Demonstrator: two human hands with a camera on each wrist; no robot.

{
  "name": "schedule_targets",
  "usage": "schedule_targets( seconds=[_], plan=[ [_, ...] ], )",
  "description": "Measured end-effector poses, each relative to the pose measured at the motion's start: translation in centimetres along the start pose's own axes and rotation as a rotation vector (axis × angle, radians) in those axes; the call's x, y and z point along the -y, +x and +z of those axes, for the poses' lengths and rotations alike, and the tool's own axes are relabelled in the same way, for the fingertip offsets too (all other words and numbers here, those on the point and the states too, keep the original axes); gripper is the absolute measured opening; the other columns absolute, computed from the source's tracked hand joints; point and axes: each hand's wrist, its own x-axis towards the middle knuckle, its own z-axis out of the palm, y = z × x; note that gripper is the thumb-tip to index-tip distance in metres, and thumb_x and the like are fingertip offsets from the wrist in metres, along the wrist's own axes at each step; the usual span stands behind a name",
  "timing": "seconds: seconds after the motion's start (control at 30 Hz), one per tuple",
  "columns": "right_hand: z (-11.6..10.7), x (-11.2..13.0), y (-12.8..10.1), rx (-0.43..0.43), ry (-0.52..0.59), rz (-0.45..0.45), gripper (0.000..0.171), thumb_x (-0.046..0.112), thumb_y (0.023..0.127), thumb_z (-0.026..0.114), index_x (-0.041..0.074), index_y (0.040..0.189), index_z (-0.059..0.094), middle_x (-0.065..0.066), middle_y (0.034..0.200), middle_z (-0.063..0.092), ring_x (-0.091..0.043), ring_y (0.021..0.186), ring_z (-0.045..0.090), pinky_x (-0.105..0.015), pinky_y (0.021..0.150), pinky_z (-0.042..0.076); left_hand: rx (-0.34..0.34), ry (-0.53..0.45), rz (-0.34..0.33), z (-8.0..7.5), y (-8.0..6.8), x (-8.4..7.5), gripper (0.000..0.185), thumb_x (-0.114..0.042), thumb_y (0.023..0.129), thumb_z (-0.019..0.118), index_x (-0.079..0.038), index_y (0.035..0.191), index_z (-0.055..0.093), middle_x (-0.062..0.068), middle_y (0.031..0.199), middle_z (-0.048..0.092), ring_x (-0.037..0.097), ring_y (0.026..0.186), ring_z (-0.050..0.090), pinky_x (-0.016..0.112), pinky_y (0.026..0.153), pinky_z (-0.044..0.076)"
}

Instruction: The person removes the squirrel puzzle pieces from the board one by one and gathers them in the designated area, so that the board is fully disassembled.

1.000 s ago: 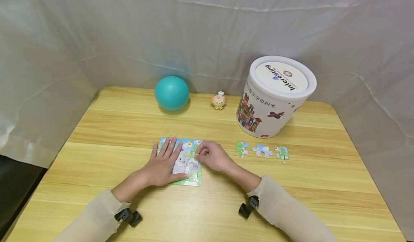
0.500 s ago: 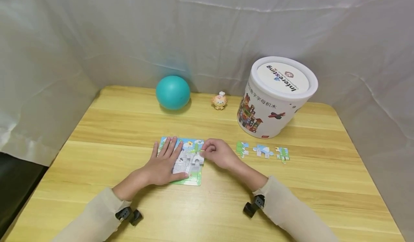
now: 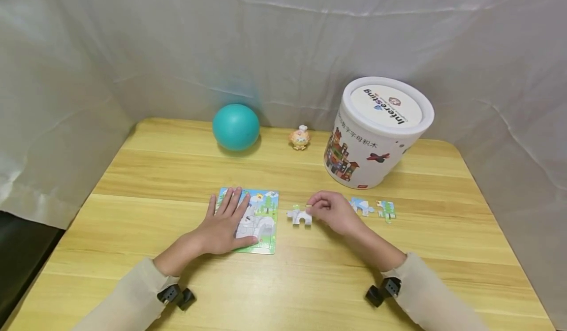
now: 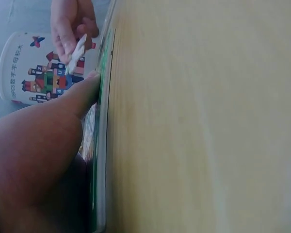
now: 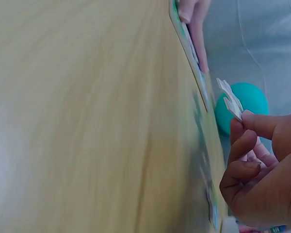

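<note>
When steadying the puzzle board with the left hand (image 3: pixel 223 230): best to press straight down and evenly, without pushing toward three o'clock.
Left-hand grip: released, spread flat across the board, with straight fingers aimed at about one o'clock and thumb toward three; touching only, clasping nothing.
Puzzle board (image 3: pixel 270 213): flat on the table (image 3: pixel 283 282), partly covered by the left hand; at nine o'clock from the held piece, near but apart.
Held piece (image 3: pixel 299 213): grey-white, raised off the table and tilted a little; probably best levelled and moved high enough to avoid snagging.
Right hand (image 3: pixel 335 213): grasping the piece by its three o'clock end, pinched between thumb and forefinger, opened no wider than the thin edge; other fingers curled loosely. Light pressure likely enough, to spare the knobs from bending.
Blue-and-white piece (image 3: pixel 361 203) and green piece (image 3: pixel 388 209): flat on the table at three o'clock, past the right hand; worth clearing with knuckles and wrist.
</note>
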Motion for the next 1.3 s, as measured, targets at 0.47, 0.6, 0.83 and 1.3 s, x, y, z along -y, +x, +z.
schedule_targets(
  seconds=[0.47,0.6,0.83,1.3],
  plan=[
    [-7.1,-1.9,-3.3,-0.1,-0.066,0.084,0.022,0.016,0.096,0.072,-0.001,0.109,0.066,-0.007,0.086,0.07,-0.023,0.073,0.061,-0.03,0.06,0.051,-0.004,-0.011,0.014,0.3,-0.1,-0.2,0.107,-0.065,0.095,0.058,0.0,0.162,0.007,0.025,0.167,-0.008,0.044,0.153,-0.01,0.07,0.115,-0.009],
    [-8.8,-2.2,-4.4,-0.106,-0.074,0.09,0.026,0.017,0.097,0.071,-0.003,0.112,0.065,-0.007,0.086,0.069,-0.02,0.071,0.06,-0.03,0.06,0.052,-0.003,0.001,0.009,0.4,-0.1,0.0,0.106,-0.065,0.095,0.057,-0.001,0.163,0.007,0.024,0.168,-0.008,0.043,0.154,-0.01,0.07,0.115,-0.008],
    [-11.2,-3.9,-6.6,-0.082,-0.14,0.09,0.024,0.015,0.098,0.069,-0.004,0.112,0.064,-0.011,0.086,0.067,-0.019,0.067,0.058,-0.029,0.059,0.051,-0.006,0.002,0.008,0.3,0.0,0.2,0.106,-0.066,0.095,0.057,-0.001,0.163,0.007,0.023,0.168,-0.008,0.042,0.154,-0.011,0.069,0.116,-0.009],
    [-14.5,-7.9,-9.7,-0.047,-0.18,0.137,0.024,0.016,0.099,0.069,-0.005,0.11,0.063,-0.007,0.084,0.063,-0.011,0.067,0.05,-0.026,0.057,0.044,-0.01,-0.004,0.009,0.1,0.0,0.2,0.107,-0.066,0.094,0.058,-0.001,0.163,0.007,0.023,0.168,-0.008,0.043,0.154,-0.01,0.07,0.115,-0.008]
  ],
)
